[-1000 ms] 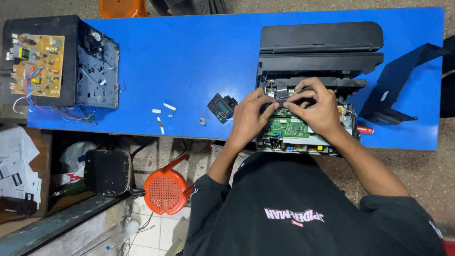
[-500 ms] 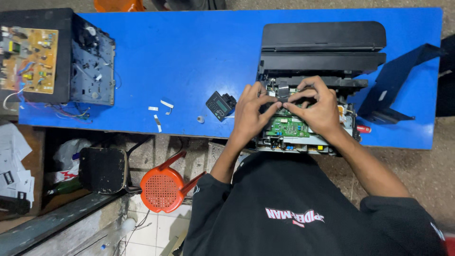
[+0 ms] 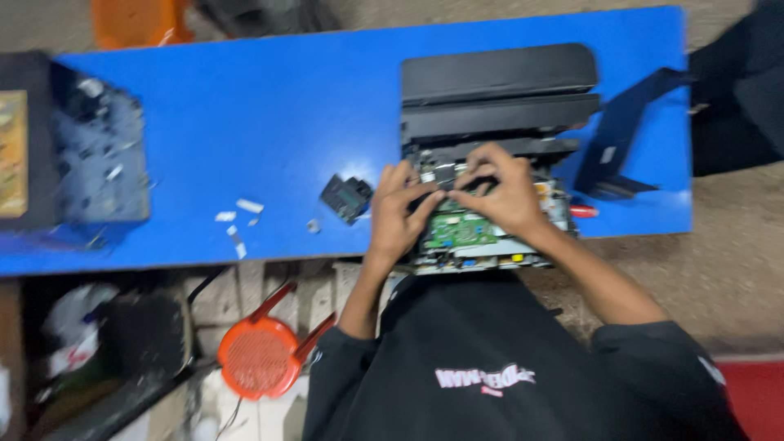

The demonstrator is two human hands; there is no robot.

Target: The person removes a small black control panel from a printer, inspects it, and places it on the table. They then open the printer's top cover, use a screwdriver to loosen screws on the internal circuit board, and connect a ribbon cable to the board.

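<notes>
An opened black printer [image 3: 498,94] lies on the blue table [image 3: 245,122], with its green circuit board [image 3: 461,230] bared at the near edge. My left hand [image 3: 398,219] and my right hand [image 3: 508,200] both rest on the printer's insides just above the board. Their fingertips meet around a small black inner part [image 3: 459,181] and curl onto it. The frame is blurred by motion, so the finer detail of the grip is unclear.
A small black module [image 3: 347,197], white scraps [image 3: 245,208] and a tiny screw [image 3: 313,226] lie left of my hands. An opened black device [image 3: 82,155] sits far left. A loose black panel [image 3: 621,131] and a red-handled tool [image 3: 584,211] are on the right. An orange stool [image 3: 257,355] stands below the table.
The view has shifted and blurred, with the table contents sliding left in the picture. Both hands stay at the same spot on the printer, fingers still together on the black part.
</notes>
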